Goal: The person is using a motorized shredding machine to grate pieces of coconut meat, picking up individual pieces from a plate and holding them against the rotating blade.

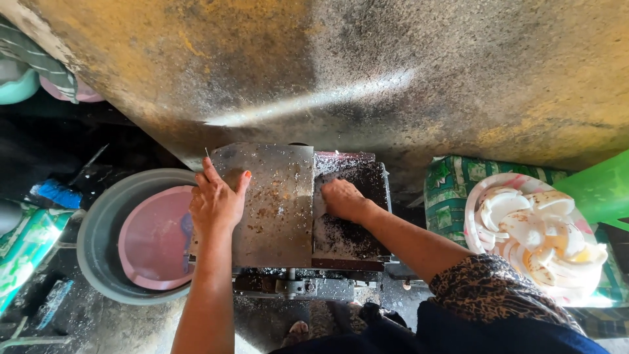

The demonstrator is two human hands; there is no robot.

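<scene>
Both hands are on the speckled grey metal machine top (278, 203): left hand (216, 200) spread flat, right hand (342, 198) curled, pressing dark crumbs (354, 226) underneath. I'd sweep slowly toward the pink plastic basin (154, 239) beside the left hand.

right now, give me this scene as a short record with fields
left hand: left hand flat on the hinged metal lid, near its left edge
right hand: right hand pressed into the dark tray of the grating machine, fingers curled; what they grip cannot be told
left of machine: grey basin holding a pink bowl
right of machine: patterned bowl piled with white coconut pieces
surface: dark flecks on lid and tray
</scene>
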